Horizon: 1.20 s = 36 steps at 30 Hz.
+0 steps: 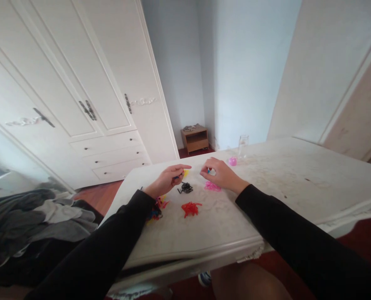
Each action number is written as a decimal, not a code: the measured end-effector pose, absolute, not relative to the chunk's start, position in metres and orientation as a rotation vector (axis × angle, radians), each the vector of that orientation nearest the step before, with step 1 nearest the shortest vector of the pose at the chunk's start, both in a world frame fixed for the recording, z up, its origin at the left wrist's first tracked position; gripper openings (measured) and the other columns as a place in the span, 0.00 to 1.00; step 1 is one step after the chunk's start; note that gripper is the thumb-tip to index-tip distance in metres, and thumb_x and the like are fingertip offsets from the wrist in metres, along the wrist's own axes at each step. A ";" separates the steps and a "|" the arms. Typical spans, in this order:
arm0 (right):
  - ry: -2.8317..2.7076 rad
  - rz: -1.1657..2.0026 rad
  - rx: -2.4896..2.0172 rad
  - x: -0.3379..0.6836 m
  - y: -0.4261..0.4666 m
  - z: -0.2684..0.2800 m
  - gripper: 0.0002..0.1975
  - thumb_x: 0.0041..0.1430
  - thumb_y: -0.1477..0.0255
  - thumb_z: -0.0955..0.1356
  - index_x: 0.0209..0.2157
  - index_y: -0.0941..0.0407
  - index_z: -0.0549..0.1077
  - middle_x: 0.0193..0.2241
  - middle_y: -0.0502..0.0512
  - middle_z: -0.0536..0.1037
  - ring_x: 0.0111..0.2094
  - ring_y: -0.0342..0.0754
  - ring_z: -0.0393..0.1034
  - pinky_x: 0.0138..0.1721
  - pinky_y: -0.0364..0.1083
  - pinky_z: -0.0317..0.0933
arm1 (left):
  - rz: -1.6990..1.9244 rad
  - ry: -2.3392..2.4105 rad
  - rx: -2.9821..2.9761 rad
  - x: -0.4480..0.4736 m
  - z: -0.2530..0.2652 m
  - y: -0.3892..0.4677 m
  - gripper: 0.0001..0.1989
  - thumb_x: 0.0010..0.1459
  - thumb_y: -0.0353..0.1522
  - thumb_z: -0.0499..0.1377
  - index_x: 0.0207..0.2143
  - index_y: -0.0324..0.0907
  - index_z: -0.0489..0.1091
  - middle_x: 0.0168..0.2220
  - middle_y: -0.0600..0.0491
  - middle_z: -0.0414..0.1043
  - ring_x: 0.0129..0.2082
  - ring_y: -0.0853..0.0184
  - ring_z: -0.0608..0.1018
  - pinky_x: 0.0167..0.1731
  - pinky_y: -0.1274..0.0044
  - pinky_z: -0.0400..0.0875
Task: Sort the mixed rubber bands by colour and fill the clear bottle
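Observation:
My left hand [169, 180] hovers above the table with its index finger stretched out and the other fingers curled. Thin blue and dark strands show between its thumb and fingers. Facing it, my right hand [220, 173] has thumb and index finger brought together in a pinch; anything at the tips is too small to make out. Some blue [209, 170] shows through the ring of those fingers. Sorted by colour around the hands lie small heaps of thin strands: black [186, 188], red [191, 209], pink [212, 186] and partly hidden yellow [186, 172]. A mixed-colour heap [156, 211] is partly covered by my left forearm.
A clear jar [243, 146] and a pink lid-like piece [232, 161] stand at the far side of the white table [292, 179]. Clothes [48, 216] are heaped at left, before a white wardrobe [110, 75]. A small wooden nightstand [195, 139] stands in the corner.

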State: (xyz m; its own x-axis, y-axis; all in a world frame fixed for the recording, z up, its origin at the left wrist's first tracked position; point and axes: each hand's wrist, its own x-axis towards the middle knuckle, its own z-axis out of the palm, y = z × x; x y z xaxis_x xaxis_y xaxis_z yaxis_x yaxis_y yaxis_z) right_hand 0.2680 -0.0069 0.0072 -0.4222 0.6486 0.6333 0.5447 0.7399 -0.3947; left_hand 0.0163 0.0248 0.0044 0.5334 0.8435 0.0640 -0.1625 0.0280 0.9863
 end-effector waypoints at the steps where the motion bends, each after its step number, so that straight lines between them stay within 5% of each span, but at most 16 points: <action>1: -2.132 0.167 -0.880 0.263 -0.008 0.010 0.04 0.63 0.72 0.70 0.32 0.56 0.76 0.31 0.54 0.76 0.36 0.49 0.70 0.41 0.47 0.61 | 0.865 0.663 1.321 0.017 0.004 0.022 0.14 0.57 0.34 0.67 0.44 0.34 0.77 0.22 0.58 0.60 0.19 0.78 0.56 0.21 0.81 0.44; 5: -2.214 0.167 -0.826 0.237 -0.007 0.016 0.07 0.64 0.68 0.72 0.39 0.58 0.78 0.34 0.57 0.80 0.36 0.49 0.72 0.41 0.47 0.61 | 0.863 0.646 1.337 0.022 0.007 0.014 0.16 0.56 0.34 0.68 0.46 0.38 0.75 0.23 0.58 0.62 0.19 0.77 0.56 0.20 0.81 0.44; 9: -2.268 0.184 -0.799 0.217 0.005 0.022 0.08 0.65 0.72 0.70 0.31 0.59 0.78 0.30 0.56 0.81 0.32 0.47 0.71 0.38 0.46 0.58 | 0.881 0.634 1.350 0.021 0.011 0.011 0.13 0.56 0.35 0.68 0.41 0.39 0.72 0.22 0.59 0.61 0.18 0.77 0.56 0.20 0.81 0.44; 24: -2.503 0.931 -0.485 0.220 -0.014 0.023 0.07 0.57 0.66 0.76 0.30 0.54 0.85 0.30 0.53 0.81 0.34 0.46 0.70 0.38 0.45 0.63 | 0.980 0.751 1.306 0.007 0.005 0.018 0.11 0.58 0.35 0.67 0.36 0.38 0.70 0.21 0.61 0.59 0.17 0.78 0.55 0.19 0.82 0.44; 36: -2.084 0.368 -0.834 0.215 -0.001 0.012 0.05 0.54 0.72 0.77 0.31 0.59 0.81 0.27 0.51 0.77 0.30 0.44 0.66 0.35 0.44 0.56 | 0.861 0.712 1.379 0.018 0.006 0.002 0.15 0.62 0.42 0.66 0.37 0.40 0.70 0.20 0.61 0.57 0.16 0.78 0.54 0.19 0.82 0.44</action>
State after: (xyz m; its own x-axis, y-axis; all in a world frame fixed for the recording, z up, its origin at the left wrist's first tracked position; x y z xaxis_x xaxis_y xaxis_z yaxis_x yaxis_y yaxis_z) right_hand 0.2146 -0.0008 0.0118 -0.4259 0.6765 0.6009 0.4300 0.7356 -0.5234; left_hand 0.0176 0.0019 0.0061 0.5238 0.8497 0.0605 -0.1002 -0.0090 0.9949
